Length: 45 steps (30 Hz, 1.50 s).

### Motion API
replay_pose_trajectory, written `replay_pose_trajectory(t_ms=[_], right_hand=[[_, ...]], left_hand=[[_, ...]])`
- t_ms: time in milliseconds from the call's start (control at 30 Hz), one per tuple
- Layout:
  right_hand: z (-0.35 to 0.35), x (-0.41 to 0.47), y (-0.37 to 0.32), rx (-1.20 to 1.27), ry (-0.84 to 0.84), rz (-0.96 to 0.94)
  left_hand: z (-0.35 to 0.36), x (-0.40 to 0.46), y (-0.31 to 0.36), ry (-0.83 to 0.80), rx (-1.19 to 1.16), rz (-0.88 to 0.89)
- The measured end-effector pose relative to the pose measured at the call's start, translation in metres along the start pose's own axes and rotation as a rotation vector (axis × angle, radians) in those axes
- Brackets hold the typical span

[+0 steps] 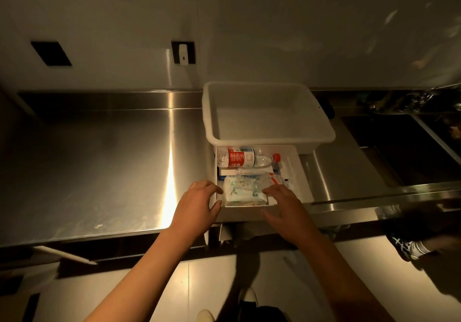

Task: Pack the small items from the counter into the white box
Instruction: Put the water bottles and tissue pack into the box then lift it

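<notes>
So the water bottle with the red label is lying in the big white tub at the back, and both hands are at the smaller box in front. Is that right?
Not quite. The head view shows the big white tub empty. The bottle lies on its side in the smaller white box in front. The left hand and right hand are indeed at that box.

hidden: white box (294,172) near wall, behind right hand (282,206)
</notes>
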State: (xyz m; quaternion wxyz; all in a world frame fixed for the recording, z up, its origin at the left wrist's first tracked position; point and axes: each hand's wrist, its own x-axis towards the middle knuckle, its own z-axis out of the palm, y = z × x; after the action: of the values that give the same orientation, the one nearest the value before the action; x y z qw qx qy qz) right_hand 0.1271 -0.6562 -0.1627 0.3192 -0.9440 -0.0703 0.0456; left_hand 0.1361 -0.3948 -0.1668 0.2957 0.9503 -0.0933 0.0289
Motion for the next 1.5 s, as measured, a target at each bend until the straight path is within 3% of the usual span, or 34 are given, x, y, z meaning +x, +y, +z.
replay_pose_trajectory(t_ms=[300,567,1033,1500], right_hand=[[-0.005,-0.01,0.046,-0.238,-0.057,0.004],[-0.007,-0.003,0.098,-0.426,-0.034,-0.043],[-0.018,0.015,0.12,-0.303,-0.076,-0.279],[0.001,0.027,0.13,-0.38,-0.111,-0.278]], left_hand=[[0.036,-0.009,0.02,-0.072,0.06,0.085],[0.071,-0.004,0.035,-0.155,0.148,0.003],[0.104,0.006,0.056,-0.167,0.52,-0.138],[0.102,0.007,0.072,-0.101,0.498,-0.135]])
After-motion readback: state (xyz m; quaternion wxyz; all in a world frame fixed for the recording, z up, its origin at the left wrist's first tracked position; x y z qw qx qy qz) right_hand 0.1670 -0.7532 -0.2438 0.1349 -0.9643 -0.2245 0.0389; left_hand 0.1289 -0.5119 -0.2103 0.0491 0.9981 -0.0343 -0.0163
